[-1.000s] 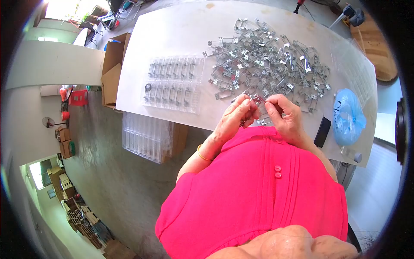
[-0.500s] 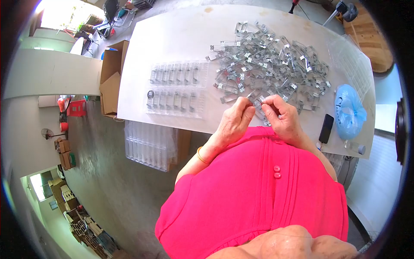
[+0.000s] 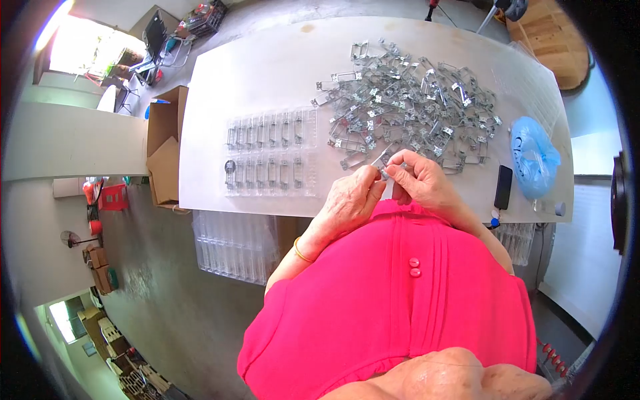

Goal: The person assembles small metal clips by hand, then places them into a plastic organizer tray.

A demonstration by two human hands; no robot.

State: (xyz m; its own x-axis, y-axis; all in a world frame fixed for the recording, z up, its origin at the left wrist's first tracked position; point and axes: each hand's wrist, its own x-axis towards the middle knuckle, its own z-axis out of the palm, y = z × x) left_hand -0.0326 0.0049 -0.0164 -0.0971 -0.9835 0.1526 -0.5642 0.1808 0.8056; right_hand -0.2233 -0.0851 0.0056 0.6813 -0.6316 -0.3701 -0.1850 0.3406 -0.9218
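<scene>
Both hands meet at the table's near edge, below a heap of metal brackets (image 3: 407, 100). Between their fingertips is a small metal bracket (image 3: 383, 160). My left hand (image 3: 353, 197) pinches it from the left, fingers curled. From the right, my right hand (image 3: 423, 179) pinches it between thumb and forefinger. The fingers hide much of the piece. To the left lie two clear plastic trays, a far tray (image 3: 310, 130) and a near tray (image 3: 310, 177), each with a row of metal brackets standing in its slots. A round dark piece (image 3: 230, 166) sits at the near tray's left end.
A blue plastic bag (image 3: 533, 160) and a black phone (image 3: 503, 187) lie on the white table (image 3: 213, 80) at right. Clear trays (image 3: 543, 93) lie at the far right. A cardboard box (image 3: 163, 147) stands off the left edge; stacked clear trays (image 3: 233, 247) sit below the front edge.
My hands have drawn closer together around the bracket, the right fingers now over its end. The camera view has shifted slightly.
</scene>
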